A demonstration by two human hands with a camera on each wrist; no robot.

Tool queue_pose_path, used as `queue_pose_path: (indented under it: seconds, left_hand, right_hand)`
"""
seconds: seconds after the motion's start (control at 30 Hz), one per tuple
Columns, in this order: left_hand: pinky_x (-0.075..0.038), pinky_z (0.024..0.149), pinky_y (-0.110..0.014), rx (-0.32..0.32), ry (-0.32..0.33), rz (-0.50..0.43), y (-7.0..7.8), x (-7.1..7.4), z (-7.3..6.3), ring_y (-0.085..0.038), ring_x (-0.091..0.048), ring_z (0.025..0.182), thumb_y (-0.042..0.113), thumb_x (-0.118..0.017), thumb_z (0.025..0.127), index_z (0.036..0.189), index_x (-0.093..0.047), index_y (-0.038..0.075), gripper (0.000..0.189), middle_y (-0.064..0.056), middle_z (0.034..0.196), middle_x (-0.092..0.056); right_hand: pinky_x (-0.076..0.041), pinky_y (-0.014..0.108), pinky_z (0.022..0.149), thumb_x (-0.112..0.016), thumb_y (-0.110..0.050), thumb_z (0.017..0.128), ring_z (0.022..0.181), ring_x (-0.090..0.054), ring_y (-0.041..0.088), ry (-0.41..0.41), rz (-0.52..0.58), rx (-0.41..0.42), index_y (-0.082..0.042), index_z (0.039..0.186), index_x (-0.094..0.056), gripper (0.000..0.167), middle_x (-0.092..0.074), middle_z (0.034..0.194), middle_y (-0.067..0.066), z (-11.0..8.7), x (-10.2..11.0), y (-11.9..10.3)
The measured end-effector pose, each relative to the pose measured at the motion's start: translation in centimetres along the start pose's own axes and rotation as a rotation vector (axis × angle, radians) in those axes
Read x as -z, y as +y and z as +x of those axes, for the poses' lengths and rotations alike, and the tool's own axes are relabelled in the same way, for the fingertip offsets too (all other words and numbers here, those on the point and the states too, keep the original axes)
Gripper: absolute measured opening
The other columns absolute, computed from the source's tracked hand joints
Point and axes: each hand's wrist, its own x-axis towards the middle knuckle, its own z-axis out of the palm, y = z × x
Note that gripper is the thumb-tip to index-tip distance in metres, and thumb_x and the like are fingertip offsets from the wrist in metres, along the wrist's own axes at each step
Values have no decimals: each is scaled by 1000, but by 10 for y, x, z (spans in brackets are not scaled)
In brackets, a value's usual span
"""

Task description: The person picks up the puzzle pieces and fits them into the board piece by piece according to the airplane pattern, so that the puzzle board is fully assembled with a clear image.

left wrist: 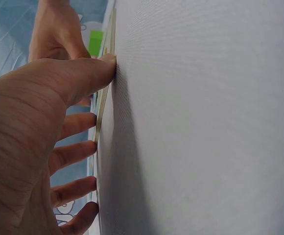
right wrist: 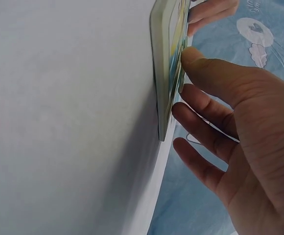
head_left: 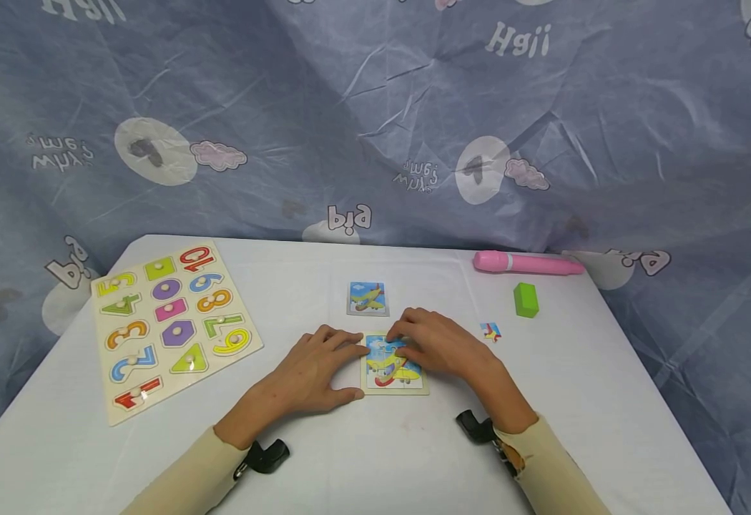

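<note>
A small airplane jigsaw puzzle in a pale frame point(head_left: 396, 391) lies on the table between the two hands. My left hand point(head_left: 311, 372) rests beside it, thumb and fingertips against its left edge, fingers fairly straight. Over the upper right of the puzzle, my right hand point(head_left: 443, 345) pinches a thin puzzle piece point(right wrist: 181, 82) between thumb and index finger, close to the board's surface. The hand partly hides that corner of the picture. A loose puzzle piece point(head_left: 491, 331) with a red and yellow shape lies to the right. Behind the puzzle sits a small airplane picture card point(head_left: 367, 297).
A wooden number-and-shape board point(head_left: 179, 386) with knobbed pieces lies at the left. At the back right are a pink cylindrical pen-like thing point(head_left: 530, 263) and a green block point(head_left: 526, 300). A printed blue-grey cloth point(head_left: 375, 107) hangs behind the white table point(head_left: 375, 458).
</note>
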Motion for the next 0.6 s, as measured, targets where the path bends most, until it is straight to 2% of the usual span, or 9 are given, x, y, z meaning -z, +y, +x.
queue_pose_path:
  seconds: [0.6]
  left_hand:
    - [-48,106,-54,0,-1,-1,-1,-1,0,-27,-51,136,53,-81,92,151,-63,24,68,-3,159,-55]
  right_hand:
    - [-54,42,95,-82,-21,98,101,-66,19,23,-23,34,-20,115,-79,18,-69,115,1,1,-2,0]
